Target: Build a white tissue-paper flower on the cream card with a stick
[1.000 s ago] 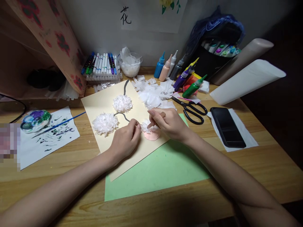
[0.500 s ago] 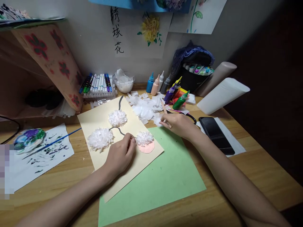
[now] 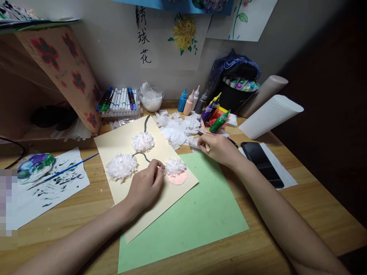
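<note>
My left hand [image 3: 146,185] rests on a cream paper sheet [image 3: 160,210], thumb and fingers pinched together. Whether something small is between them is hidden. Its fingertips are beside a ruffled white paper flower [image 3: 175,167], which covers the upper part of a pink circle [image 3: 177,178]. Two other ruffled flowers, an upper one [image 3: 142,141] and a left one [image 3: 122,167], sit on the sheet near dark painted stems [image 3: 143,156]. My right hand [image 3: 219,149] is closed around a thin wooden stick [image 3: 204,128], tilted upward, near loose white paper pieces [image 3: 177,131].
A green sheet [image 3: 206,214] lies under the cream one. Paint bottles [image 3: 182,100], a bowl of white paper [image 3: 151,97] and markers [image 3: 119,100] line the back. At right are a black phone [image 3: 262,164] and a white tube [image 3: 271,116]. A paintbrush [image 3: 69,169] lies left.
My right hand has moved slightly right with the wooden stick, away from the loose paper pieces. My left hand stays nearly still beside the flower.
</note>
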`<state>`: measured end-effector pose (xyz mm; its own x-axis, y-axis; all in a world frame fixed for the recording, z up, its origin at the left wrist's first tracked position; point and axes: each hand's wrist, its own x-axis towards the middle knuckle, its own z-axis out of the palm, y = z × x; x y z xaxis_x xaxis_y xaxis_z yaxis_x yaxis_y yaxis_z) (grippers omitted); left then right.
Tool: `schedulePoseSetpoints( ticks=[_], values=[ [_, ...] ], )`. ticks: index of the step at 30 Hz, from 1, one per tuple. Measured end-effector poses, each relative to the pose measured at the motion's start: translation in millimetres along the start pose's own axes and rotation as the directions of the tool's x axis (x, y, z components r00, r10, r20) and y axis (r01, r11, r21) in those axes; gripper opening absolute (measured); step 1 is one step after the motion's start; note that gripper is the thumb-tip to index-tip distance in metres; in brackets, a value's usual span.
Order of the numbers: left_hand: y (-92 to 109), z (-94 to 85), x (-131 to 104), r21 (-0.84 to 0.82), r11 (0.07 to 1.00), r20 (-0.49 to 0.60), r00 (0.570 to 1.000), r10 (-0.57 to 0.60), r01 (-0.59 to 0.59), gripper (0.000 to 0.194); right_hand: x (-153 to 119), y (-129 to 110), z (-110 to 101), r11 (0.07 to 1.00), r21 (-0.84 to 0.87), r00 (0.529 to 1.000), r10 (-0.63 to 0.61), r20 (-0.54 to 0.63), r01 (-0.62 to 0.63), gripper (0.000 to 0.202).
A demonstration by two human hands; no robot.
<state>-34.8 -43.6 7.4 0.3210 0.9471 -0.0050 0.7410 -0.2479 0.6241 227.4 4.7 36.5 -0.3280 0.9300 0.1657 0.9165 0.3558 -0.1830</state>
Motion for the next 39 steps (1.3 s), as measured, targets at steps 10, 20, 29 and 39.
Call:
schedulePoseSetpoints(
  ticks=[10, 20, 29, 39],
  values=[
    [-1.1, 1.7, -3.2, -0.093, 0.992, -0.080, 0.994, 0.078, -0.085, 0.015, -9.1, -31.0, -30.4, 0.944, 0.320, 0.993, -0.054, -0.101, 0.084, 0.011],
    [-3.5, 2.7, -7.3, -0.113, 0.917, -0.193, 0.914, 0.357, -0.382, 0.012, -23.5, -81.8, -22.3, 0.829, 0.545, 0.961, -0.238, 0.142, 0.125, 0.010],
    [-3.5, 2.2, -8.2, -0.099, 0.904, -0.167, 0.902, 0.398, -0.417, 0.012, -19.7, -76.4, -29.8, 0.433, 0.896, 0.991, -0.040, 0.129, -0.099, 0.056],
    [-4.9, 3.4, -7.4, -0.069, 0.891, -0.180, 0.884, 0.431, -0.449, 0.009, -17.2, -81.6, -28.2, 0.047, 0.963, 0.961, 0.097, 0.261, -0.266, 0.084]
  ],
)
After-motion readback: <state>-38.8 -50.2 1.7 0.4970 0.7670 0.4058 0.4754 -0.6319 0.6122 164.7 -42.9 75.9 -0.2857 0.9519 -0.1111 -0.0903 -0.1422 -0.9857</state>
